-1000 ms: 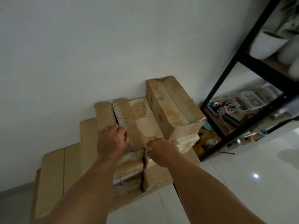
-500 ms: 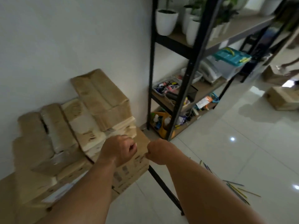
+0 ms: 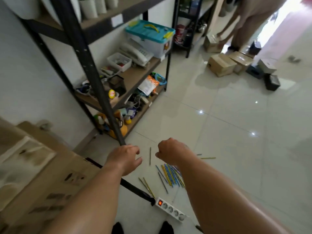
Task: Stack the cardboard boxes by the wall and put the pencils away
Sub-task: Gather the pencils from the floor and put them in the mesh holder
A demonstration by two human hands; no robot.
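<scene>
Coloured pencils (image 3: 170, 174) lie scattered flat on the floor tiles (image 3: 236, 149) — cardboard boxes (image 3: 42, 174) stacked at left.

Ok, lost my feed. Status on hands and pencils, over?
Left hand open, right hand curled, both empty. Pencils scattered on floor, untouched. Power strip beside them.

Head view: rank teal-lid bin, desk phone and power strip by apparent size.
1. Bin, clearly largest.
2-3. Phone and power strip look about alike; the strip lies much nearer the camera, so I won't rank them.
</scene>
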